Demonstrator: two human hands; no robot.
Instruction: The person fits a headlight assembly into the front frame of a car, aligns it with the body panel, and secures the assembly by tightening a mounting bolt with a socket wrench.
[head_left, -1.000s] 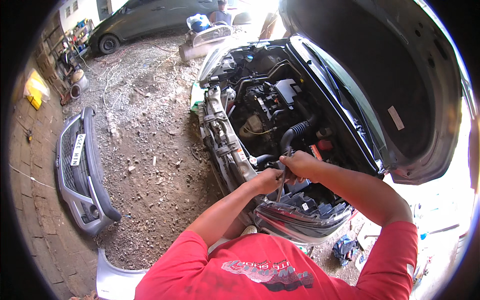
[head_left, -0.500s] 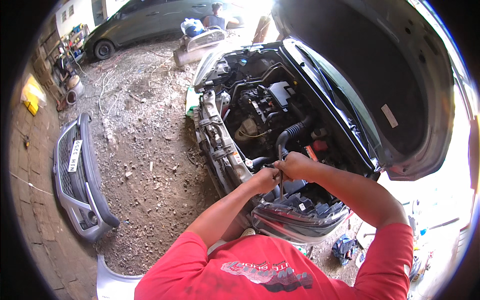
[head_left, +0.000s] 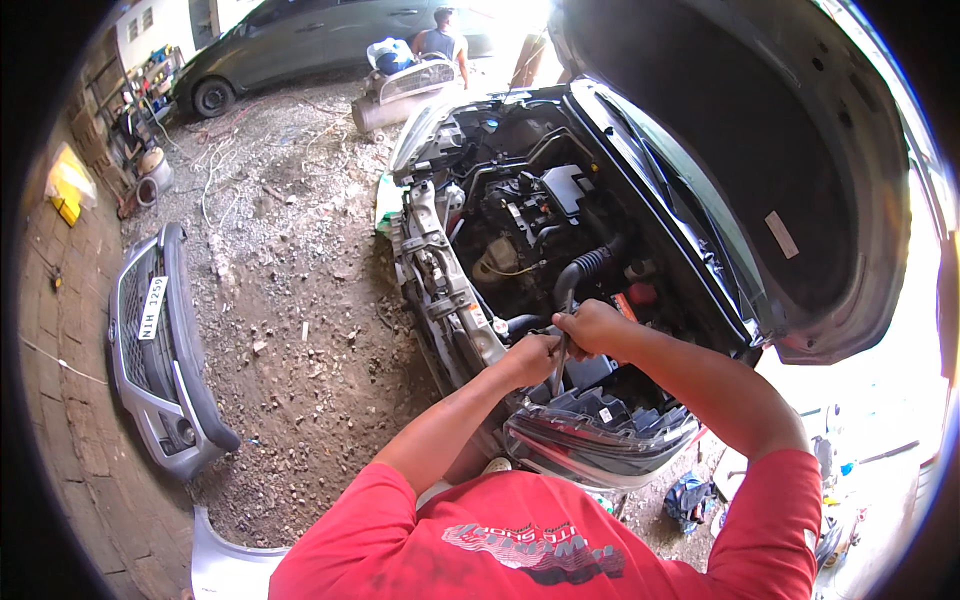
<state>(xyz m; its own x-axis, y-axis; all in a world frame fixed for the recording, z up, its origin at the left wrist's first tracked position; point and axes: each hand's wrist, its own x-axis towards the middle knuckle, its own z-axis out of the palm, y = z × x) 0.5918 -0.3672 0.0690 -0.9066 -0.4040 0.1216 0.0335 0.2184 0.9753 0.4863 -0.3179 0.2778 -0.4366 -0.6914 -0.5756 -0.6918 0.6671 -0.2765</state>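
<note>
Over the front corner of an open engine bay, my two hands meet around a thin, dark metal bar (head_left: pixel 558 380). My right hand (head_left: pixel 598 329) is closed on its upper part, fingers curled. Just below and to the left, my left hand (head_left: pixel 532 360) pinches close to the same bar, though its fingertips are partly hidden. The bar stands roughly upright, leaning a little, its lower end near the headlight (head_left: pixel 600 430). What it touches below cannot be made out. A ribbed black air hose (head_left: pixel 585 265) curves just beyond my hands.
The raised hood (head_left: pixel 740 150) hangs over the right side. A detached grey bumper (head_left: pixel 165 350) lies on the gravel at left, with a silver panel (head_left: pixel 235 560) nearer me. The metal front crossmember (head_left: pixel 440 270) edges the bay. Another person (head_left: pixel 438 42) is by a dark car (head_left: pixel 310 50).
The bar has tilted slightly, its lower end swinging left and its top right. My hands stay close together around it. The person in the background has shifted posture.
</note>
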